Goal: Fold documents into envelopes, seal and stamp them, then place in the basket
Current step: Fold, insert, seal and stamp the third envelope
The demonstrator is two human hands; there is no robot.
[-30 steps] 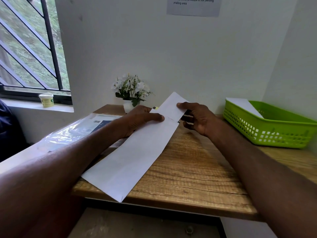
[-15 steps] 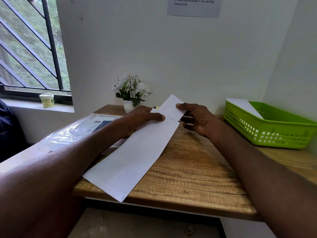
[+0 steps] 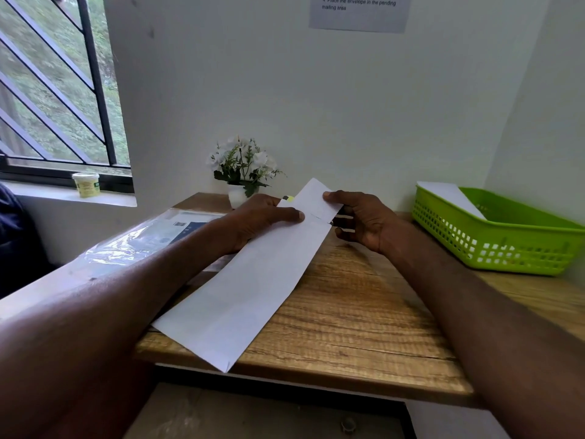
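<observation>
My left hand (image 3: 259,221) grips the far end of the long white envelope (image 3: 253,286), thumb lying across its top face and the fingers hidden underneath. The envelope runs slantwise from the middle of the bench (image 3: 348,318) down to its near edge, where its near corner juts just past the wood. My right hand (image 3: 364,218) pinches the folded document (image 3: 318,198) by its right edge, thumb on top and fingers curled behind; the sheet sticks up out of the envelope's open far end. The green basket (image 3: 506,245) sits at the bench's right edge, well apart from my hands, with a white sheet (image 3: 449,198) leaning inside it. A small pot of white flowers (image 3: 242,172) stands at the far edge by the wall, just beyond my left hand. A clear plastic packet (image 3: 142,239) lies along the left edge.
</observation>
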